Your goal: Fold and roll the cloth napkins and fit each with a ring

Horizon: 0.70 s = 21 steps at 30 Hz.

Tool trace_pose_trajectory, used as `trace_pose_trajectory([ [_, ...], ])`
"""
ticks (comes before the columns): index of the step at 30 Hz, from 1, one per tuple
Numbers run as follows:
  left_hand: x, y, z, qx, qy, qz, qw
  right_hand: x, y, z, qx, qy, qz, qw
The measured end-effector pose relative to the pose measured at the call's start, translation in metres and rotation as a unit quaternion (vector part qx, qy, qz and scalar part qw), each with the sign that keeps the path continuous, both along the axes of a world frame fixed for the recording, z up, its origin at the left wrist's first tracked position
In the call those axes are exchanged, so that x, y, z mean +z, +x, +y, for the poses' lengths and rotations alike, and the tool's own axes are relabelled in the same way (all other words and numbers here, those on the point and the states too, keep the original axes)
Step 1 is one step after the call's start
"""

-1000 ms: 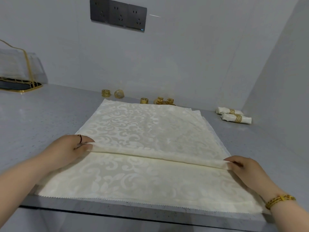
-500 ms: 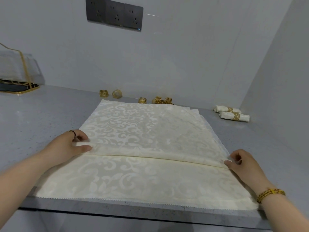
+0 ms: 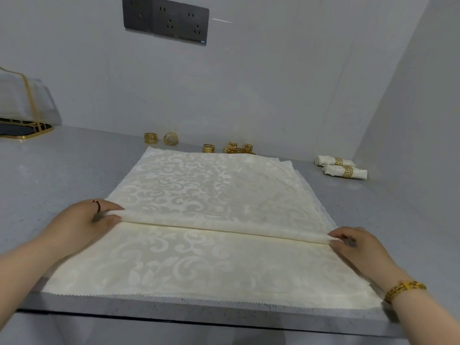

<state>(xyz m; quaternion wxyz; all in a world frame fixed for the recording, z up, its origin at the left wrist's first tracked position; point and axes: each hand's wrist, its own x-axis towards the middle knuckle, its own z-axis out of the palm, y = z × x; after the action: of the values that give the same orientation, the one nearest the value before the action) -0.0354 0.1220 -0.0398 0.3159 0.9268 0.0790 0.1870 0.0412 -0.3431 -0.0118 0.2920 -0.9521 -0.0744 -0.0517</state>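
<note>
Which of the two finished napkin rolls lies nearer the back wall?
The rear roll, the one further left. The front roll lies just before it, shifted right and nearer the person.

A pale grey speckled stone countertop runs into a corner where a plain light grey back wall meets a matching side wall on the right. A dark grey rectangular panel of three power sockets sits high on the back wall. At far left on the countertop stands a gold-framed stand with a dark base; the light is soft and even.
</note>
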Motion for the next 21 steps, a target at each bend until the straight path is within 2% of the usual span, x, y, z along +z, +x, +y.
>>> trace_pose_trajectory([
  [4, 0.011, -0.005, -0.002, 0.008, -0.119, 0.006, 0.993, 0.008, 0.002, -0.001, -0.016, 0.093, -0.005, 0.995],
  [6, 0.014, -0.006, 0.0, 0.003, -0.101, 0.055, 0.993, 0.009, 0.0, -0.003, -0.007, 0.067, 0.022, 0.998],
  [8, 0.018, -0.008, -0.004, 0.035, 0.003, 0.11, 0.993, 0.005, -0.001, -0.003, -0.007, 0.022, 0.045, 0.999],
  [10, 0.021, -0.005, -0.011, 0.052, 0.168, 0.12, 0.977, 0.004, -0.002, 0.0, -0.023, -0.053, 0.033, 0.998],
  [13, 0.024, -0.004, -0.026, -0.002, 0.302, 0.006, 0.953, 0.004, -0.003, 0.01, -0.013, -0.23, -0.095, 0.969],
  [15, 0.026, -0.006, -0.036, -0.074, 0.388, -0.061, 0.917, 0.003, -0.005, 0.022, 0.047, -0.254, -0.181, 0.949],
  [16, 0.027, -0.008, -0.043, -0.109, 0.427, -0.056, 0.896, 0.001, -0.006, 0.027, 0.08, -0.266, -0.199, 0.94],
  [17, 0.027, -0.011, -0.052, -0.149, 0.428, -0.028, 0.891, -0.003, -0.006, 0.03, 0.116, -0.289, -0.198, 0.93],
  [19, 0.024, -0.011, -0.063, -0.187, 0.359, 0.008, 0.914, -0.01, -0.006, 0.029, 0.143, -0.326, -0.188, 0.915],
  [21, 0.014, -0.007, -0.06, -0.186, 0.304, 0.046, 0.933, -0.009, -0.009, 0.025, 0.157, -0.292, -0.174, 0.927],
])
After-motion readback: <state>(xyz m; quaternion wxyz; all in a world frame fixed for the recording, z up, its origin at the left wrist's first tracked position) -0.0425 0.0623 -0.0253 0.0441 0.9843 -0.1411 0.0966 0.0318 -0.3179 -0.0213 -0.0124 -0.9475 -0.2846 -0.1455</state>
